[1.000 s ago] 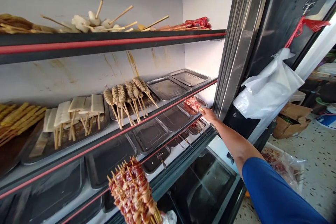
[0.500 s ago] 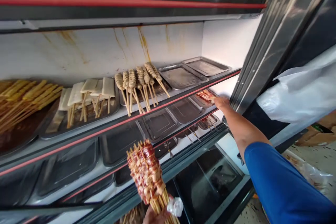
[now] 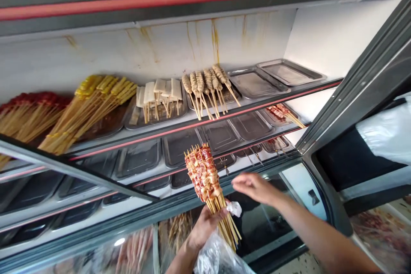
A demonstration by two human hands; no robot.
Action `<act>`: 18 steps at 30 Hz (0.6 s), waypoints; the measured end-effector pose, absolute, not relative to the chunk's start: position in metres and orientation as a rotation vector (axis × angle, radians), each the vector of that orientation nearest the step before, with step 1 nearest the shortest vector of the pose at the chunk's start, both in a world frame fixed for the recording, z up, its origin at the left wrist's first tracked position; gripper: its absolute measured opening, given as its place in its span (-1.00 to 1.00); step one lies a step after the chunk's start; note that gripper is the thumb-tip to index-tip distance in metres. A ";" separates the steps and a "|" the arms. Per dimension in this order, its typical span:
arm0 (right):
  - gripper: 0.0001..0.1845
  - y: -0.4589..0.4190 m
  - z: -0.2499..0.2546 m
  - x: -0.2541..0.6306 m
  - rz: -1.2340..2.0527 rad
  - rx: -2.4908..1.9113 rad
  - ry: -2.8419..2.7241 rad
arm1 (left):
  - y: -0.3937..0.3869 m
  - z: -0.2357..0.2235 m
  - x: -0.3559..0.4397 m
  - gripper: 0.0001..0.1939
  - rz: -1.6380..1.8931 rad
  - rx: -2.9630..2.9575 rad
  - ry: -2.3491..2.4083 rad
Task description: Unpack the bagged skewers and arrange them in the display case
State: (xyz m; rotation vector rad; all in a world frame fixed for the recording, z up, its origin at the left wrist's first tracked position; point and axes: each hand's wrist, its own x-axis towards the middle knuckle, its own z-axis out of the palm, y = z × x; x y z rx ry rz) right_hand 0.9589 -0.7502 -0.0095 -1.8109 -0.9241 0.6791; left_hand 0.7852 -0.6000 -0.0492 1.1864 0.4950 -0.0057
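Note:
My left hand (image 3: pixel 205 227) grips the sticks of a bundle of red meat skewers (image 3: pixel 204 172), held upright in front of the display fridge, with a clear plastic bag (image 3: pixel 216 259) hanging under it. Beside the bundle's sticks hovers my right hand (image 3: pixel 253 187), fingers loosely curled and holding nothing. A few meat skewers (image 3: pixel 282 112) lie on the metal tray (image 3: pixel 268 116) at the right end of the lower shelf.
The middle shelf holds yellow skewers (image 3: pixel 93 102), white tofu skewers (image 3: pixel 159 94), meatball skewers (image 3: pixel 205 90) and bare metal trays (image 3: pixel 257 81). Red skewers (image 3: pixel 28 111) lie at far left. The fridge door frame (image 3: pixel 356 94) stands at right, a white bag (image 3: pixel 388 132) beyond.
My right hand has left the tray at the shelf's right end, leaving skewers there, and come back beside the bundle. The view has swung left and down.

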 end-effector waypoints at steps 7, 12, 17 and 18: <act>-0.65 -0.722 -0.011 0.871 0.927 -1.299 -0.567 | -0.591 -0.028 0.779 -0.60 -0.045 1.164 0.309; -0.57 -0.727 0.010 0.855 0.965 -1.087 -0.395 | -0.582 -0.013 0.775 -0.70 -0.214 1.001 0.145; -0.55 -0.734 0.015 0.878 0.857 -1.179 -0.293 | -0.597 0.005 0.808 -0.86 -0.266 0.983 0.105; -0.55 -0.737 0.015 0.890 0.814 -1.202 -0.283 | -0.603 0.010 0.821 -0.86 -0.242 1.006 0.123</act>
